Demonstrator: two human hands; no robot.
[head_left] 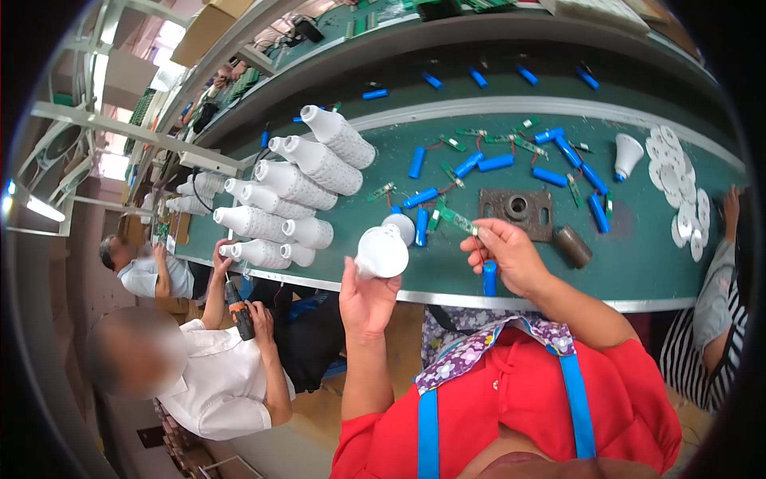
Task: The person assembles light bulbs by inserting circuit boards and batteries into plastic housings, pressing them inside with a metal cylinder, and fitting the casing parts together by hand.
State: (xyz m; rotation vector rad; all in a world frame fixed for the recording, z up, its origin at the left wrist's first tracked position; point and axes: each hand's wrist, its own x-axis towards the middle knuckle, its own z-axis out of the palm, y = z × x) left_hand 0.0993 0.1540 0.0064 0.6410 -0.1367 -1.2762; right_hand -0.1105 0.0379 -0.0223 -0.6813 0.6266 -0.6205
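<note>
My left hand [369, 302] is closed around a white plastic bulb housing [383, 252], its wide round end turned up toward me. In my right hand [512, 257], thumb and fingers pinch a small green circuit board [459, 222]. A blue cylindrical battery [490, 279] hangs beneath those fingers; its link to the board is partly hidden. Just behind the housing, another white round part [403, 226] is partly covered. Beyond my right hand sits a brown metal fixture [517, 209] with a round socket, and a brown metal cylinder [573, 247] lies beside it.
Stacked white housings [299, 188] stand at the left of the green table [447, 281]. Several wired blue batteries [496, 163] lie behind the fixture. A white bulb [628, 156] and white discs [672, 172] are on the right. A co-worker [219, 367] at left holds a drill [239, 310].
</note>
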